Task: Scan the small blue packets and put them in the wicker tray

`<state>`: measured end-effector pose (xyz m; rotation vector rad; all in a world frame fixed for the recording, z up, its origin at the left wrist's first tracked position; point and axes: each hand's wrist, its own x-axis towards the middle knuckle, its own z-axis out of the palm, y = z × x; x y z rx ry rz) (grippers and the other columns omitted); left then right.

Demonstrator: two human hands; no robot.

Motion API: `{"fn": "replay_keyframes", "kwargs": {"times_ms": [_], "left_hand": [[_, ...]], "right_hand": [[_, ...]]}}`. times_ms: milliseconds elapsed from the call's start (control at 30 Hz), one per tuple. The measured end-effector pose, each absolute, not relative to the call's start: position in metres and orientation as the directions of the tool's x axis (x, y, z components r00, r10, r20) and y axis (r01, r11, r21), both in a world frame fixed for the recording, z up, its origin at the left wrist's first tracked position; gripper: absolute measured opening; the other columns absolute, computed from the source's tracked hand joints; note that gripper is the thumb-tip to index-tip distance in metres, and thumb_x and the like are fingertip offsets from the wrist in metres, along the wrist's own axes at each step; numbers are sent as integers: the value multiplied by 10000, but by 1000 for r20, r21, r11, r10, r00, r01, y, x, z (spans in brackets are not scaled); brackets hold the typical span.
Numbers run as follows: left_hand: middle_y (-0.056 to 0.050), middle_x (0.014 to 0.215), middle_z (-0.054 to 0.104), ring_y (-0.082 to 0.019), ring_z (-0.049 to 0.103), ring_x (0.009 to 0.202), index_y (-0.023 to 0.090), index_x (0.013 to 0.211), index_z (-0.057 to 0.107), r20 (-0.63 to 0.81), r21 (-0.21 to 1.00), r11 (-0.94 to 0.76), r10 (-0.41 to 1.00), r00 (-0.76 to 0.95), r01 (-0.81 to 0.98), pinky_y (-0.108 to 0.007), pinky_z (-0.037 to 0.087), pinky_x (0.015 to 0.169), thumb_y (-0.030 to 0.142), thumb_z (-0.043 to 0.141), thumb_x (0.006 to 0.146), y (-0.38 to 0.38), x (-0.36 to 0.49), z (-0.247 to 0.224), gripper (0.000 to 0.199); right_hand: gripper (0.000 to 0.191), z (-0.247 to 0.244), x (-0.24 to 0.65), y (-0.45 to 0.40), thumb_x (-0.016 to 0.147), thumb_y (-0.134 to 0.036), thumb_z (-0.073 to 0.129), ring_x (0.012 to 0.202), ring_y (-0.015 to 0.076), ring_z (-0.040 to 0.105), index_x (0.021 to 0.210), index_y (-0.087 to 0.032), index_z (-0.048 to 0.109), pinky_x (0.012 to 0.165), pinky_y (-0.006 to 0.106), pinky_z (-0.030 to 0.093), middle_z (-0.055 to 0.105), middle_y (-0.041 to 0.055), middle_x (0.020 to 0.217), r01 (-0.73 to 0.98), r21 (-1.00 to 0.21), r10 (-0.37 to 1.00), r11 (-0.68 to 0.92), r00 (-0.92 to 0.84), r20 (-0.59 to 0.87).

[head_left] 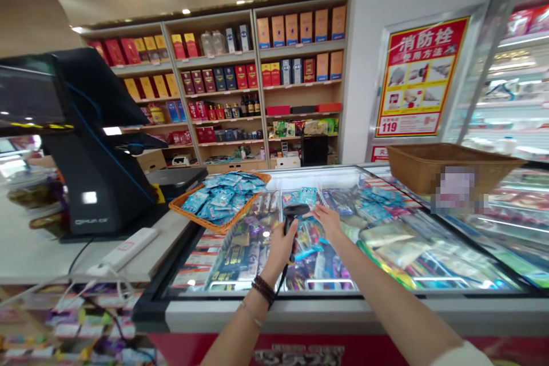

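Over the glass-topped freezer (283,301), my left hand (279,246) is wrapped round the handle of a black handheld scanner (295,210), whose head points to the right and away. Just right of the scanner head, my right hand (326,221) pinches the edge of a small blue packet (306,197). A wicker basket (223,227) piled with blue packets (223,197) sits to the left on the freezer's far left corner. More blue packets (380,203) lie to the right of my right hand.
A black point-of-sale terminal (107,183) and a white power strip (124,250) are on the counter (167,240) at left. A brown bin (450,163) stands at the freezer's right side. Shelves (257,91) of boxed goods line the back wall. The scanner's cable hangs near my left wrist.
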<state>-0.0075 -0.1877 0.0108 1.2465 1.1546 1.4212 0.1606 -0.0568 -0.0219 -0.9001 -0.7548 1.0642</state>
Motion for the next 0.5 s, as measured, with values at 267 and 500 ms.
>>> {"fn": "replay_keyframes", "kwargs": {"times_ms": [267, 500], "left_hand": [[53, 650, 586, -113, 511, 441, 262, 854, 618, 160, 986, -164, 984, -81, -42, -268, 367, 460, 1090, 828, 721, -186, 3, 10, 865], [54, 642, 603, -121, 521, 437, 265, 875, 630, 149, 987, -154, 984, -98, -40, -266, 359, 454, 1026, 861, 745, -183, 0, 11, 806]], "right_hand": [[385, -22, 169, -58, 582, -368, 1149, 852, 326, 897, 743, -229, 828, 943, 525, 784, 799, 22, 709, -409, -895, 947, 178, 319, 42], [404, -20, 163, -62, 601, -424, 1160, 859, 321, 899, 763, -240, 838, 933, 506, 795, 832, 31, 735, -414, -893, 941, 180, 336, 34]]}}
